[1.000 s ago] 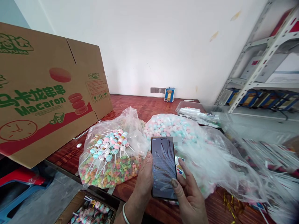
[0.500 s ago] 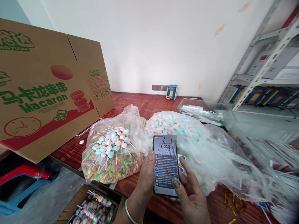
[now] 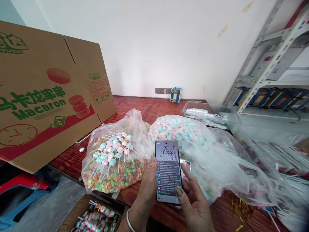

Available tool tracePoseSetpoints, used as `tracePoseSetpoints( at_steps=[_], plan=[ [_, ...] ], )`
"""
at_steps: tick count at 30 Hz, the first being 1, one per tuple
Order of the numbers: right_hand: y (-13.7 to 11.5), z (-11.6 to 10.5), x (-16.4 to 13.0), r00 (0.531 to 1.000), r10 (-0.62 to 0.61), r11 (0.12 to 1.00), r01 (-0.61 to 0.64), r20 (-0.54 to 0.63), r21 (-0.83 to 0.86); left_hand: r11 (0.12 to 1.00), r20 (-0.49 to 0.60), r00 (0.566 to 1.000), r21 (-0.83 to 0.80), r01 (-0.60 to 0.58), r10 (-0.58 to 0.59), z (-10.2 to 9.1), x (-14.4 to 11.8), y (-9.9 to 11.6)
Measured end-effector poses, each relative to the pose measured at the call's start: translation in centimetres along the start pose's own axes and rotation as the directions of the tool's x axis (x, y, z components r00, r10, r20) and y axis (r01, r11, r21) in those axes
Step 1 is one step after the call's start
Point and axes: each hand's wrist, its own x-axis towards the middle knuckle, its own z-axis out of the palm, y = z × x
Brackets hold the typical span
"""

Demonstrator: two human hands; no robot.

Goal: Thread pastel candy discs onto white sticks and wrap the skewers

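A smartphone (image 3: pixel 167 170) with a lit lock screen showing 10:48 and several notifications is held upright over the red-brown table's (image 3: pixel 149 108) front edge. My left hand (image 3: pixel 146 190) grips its left side, a silver bangle on the wrist. My right hand (image 3: pixel 193 199) holds the right side, thumb resting on the lower screen. Just behind the phone lie two clear plastic bags: one (image 3: pixel 113 161) holds colourful ring candies with pastel lollipops on white sticks on top, the other (image 3: pixel 183 132) holds pastel round candies.
A big "Macaron" cardboard box (image 3: pixel 48 96) leans at the left. A clear tray (image 3: pixel 207 114) and a small blue device (image 3: pixel 175 95) sit farther back. Metal shelving (image 3: pixel 272 64) stands at the right, packets (image 3: pixel 285 161) below it. An open carton of lollipops (image 3: pixel 96 219) sits under the table edge.
The phone screen went from dark wallpaper to a lit lock screen with notifications. Both hands keep hold of it; the view shifted slightly.
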Motion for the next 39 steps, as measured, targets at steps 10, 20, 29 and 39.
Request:
tracePoseSetpoints(
  at_steps=[10, 20, 29, 39],
  plan=[
    [-0.2, 0.3, 0.1, 1.0, 0.025, 1.0, -0.025, -0.01, -0.015, 1.0, 0.005, 1.0, -0.008, 0.015, -0.015, -0.3, 0.4, -0.2],
    [0.0, 0.5, 0.2, 1.0, 0.005, 0.998, -0.007, -0.023, -0.058, 0.999, -0.055, 0.998, 0.019, 0.028, -0.027, -0.4, 0.3, 0.0],
    [0.0, 0.7, 0.2, 1.0, -0.002, 0.999, 0.001, -0.022, -0.043, 1.0, -0.017, 1.0, -0.024, 0.01, -0.01, -1.0, 0.7, -0.6],
    [0.2, 1.5, 0.3, 0.997, 0.031, 1.0, -0.031, -0.074, 0.002, 0.995, -0.079, 0.995, -0.083, 0.052, -0.059, -1.2, 0.9, -0.7]
  ],
)
